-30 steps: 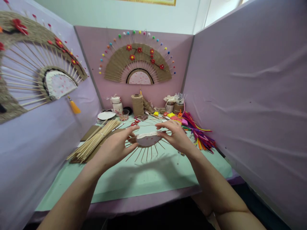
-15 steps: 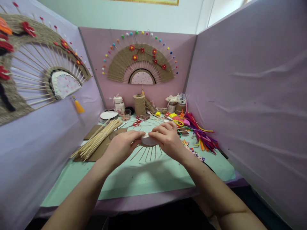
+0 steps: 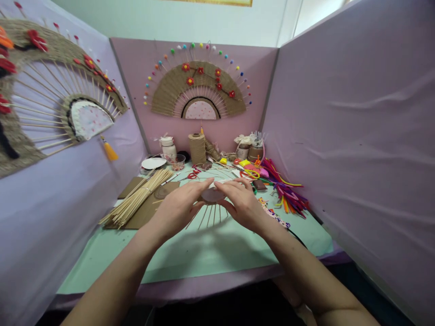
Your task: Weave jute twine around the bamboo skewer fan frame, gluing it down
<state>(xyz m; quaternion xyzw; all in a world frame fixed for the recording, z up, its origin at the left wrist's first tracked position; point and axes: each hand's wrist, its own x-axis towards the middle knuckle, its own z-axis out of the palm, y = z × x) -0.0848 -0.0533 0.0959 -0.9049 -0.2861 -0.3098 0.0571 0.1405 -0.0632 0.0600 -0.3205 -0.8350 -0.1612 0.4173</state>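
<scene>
Between my hands is a small fan piece: a pale rounded panel [image 3: 213,194] with thin wooden sticks [image 3: 214,216] spreading from its lower edge toward me. My left hand [image 3: 178,201] grips the panel's left side, thumb below and fingers over the top. On the opposite side, my right hand [image 3: 244,201] pinches it the same way. The fingertips of both hands nearly meet along the upper edge. My fingers hide the panel's sides and part of the sticks.
At left, a bundle of bamboo sticks [image 3: 139,198] lies on cardboard [image 3: 127,221]. Red-handled scissors [image 3: 192,175] and twine spools [image 3: 197,149] are behind my hands. Colourful pipe cleaners [image 3: 288,192] lie right. Finished fans hang on the back panel [image 3: 163,97] and left panel [image 3: 37,97].
Both hands have shifted their hold: the fingers now reach farther over the panel's upper edge, and the thumbs have dropped to its lower sides. More of the panel's face shows.
</scene>
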